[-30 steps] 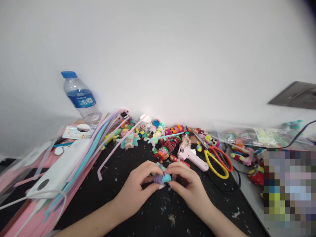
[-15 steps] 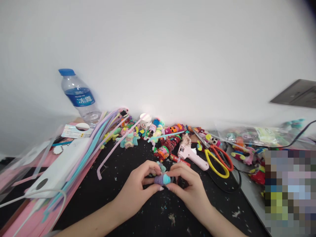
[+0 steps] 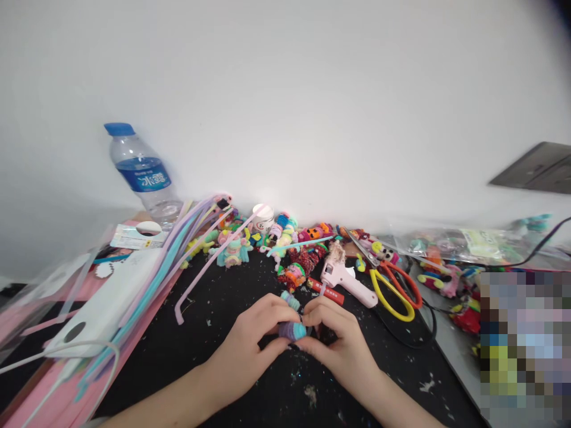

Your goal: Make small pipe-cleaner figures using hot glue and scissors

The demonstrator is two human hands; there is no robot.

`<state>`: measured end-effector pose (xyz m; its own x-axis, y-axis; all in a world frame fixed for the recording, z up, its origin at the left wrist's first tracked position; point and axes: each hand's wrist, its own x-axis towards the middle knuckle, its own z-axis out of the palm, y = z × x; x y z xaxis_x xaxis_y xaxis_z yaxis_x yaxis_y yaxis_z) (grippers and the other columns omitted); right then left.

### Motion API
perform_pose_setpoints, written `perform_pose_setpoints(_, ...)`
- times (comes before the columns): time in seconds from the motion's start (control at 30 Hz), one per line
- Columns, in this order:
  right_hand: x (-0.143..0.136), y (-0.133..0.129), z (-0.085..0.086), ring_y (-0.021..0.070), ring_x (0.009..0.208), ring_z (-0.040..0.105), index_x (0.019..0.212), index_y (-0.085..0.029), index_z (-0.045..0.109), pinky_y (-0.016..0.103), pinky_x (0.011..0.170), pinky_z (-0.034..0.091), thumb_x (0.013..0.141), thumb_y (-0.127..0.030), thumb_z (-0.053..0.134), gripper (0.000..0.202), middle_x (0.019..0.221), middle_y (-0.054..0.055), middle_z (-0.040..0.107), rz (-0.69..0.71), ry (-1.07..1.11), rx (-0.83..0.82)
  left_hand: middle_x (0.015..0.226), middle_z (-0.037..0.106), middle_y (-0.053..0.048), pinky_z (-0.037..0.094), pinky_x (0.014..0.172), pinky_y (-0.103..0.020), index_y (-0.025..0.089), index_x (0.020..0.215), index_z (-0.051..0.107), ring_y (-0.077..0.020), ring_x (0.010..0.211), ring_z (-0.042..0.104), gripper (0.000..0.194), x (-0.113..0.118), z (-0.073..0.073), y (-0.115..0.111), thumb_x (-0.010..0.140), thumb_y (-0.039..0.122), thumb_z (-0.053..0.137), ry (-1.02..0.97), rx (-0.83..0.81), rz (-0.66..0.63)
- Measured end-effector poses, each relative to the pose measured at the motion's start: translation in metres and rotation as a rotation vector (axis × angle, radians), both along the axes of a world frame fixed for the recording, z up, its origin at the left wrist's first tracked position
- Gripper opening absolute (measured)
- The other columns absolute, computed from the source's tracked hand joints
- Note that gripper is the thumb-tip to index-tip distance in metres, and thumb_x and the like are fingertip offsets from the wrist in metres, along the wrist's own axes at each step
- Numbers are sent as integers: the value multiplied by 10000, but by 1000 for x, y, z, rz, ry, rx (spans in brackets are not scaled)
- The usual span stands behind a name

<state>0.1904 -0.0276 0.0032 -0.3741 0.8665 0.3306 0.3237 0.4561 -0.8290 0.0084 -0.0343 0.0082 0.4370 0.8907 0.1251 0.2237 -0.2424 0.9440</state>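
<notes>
Low in the middle of the view, a small purple and light blue coil of wound pipe cleaner is pinched between both hands. My left hand grips its purple end with thumb and fingers. From the other side, my right hand closes its fingertips at the light blue end, and part of the coil is hidden behind the fingers. Just beyond the fingertips, a smaller teal and purple fuzzy piece shows. A pink glue gun lies beyond my right hand, near a red stick-shaped item.
Scissors with yellow and red handles rest right of the glue gun. Several fuzzy dolls line the wall beside a white cup. Loose pipe cleaners and a water bottle stand left. Scraps dot the black tabletop.
The coil has turned slightly and its light blue end sits a little lower. My fingers have curled closer around it, and more of the teal piece and red item shows.
</notes>
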Motion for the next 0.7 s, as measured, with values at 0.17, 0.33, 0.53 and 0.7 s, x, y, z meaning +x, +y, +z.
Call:
perform_pose_setpoints(0.17, 6, 2, 2, 130, 592, 486, 789, -173, 625, 253, 556, 401, 772, -162, 632, 21, 767, 23, 582, -96, 4, 1, 992, 533, -12, 515, 818, -271, 251, 1002, 537, -161, 970, 541, 307, 0, -5, 3, 745, 86, 570, -77, -151, 109)
perform_pose_setpoints(0.33, 8, 5, 3, 134, 591, 480, 907, -185, 625, 249, 537, 407, 738, -165, 665, 174, 810, 30, 602, -98, -62, 6, 980, 544, -22, 523, 823, -315, 241, 1022, 530, -183, 979, 547, 327, 0, -10, 4, 729, 104, 577, -65, -205, 181)
perform_pose_setpoints(0.53, 2, 3, 6, 159, 697, 571, 910, -196, 650, 247, 603, 465, 771, -120, 618, 161, 828, 42, 635, -1, -111, 32, 987, 539, -14, 519, 845, -321, 256, 1042, 533, -173, 971, 551, 349, 2, -9, 2, 730, 106, 580, -71, -189, 141)
perform_pose_setpoints(0.7, 3, 1, 4, 145, 665, 583, 951, -194, 645, 242, 589, 490, 787, -95, 562, 208, 868, 56, 642, -27, -114, 89, 973, 548, -15, 529, 816, -300, 249, 1052, 523, -170, 963, 563, 347, 2, -12, 3, 739, 108, 572, -68, -197, 190)
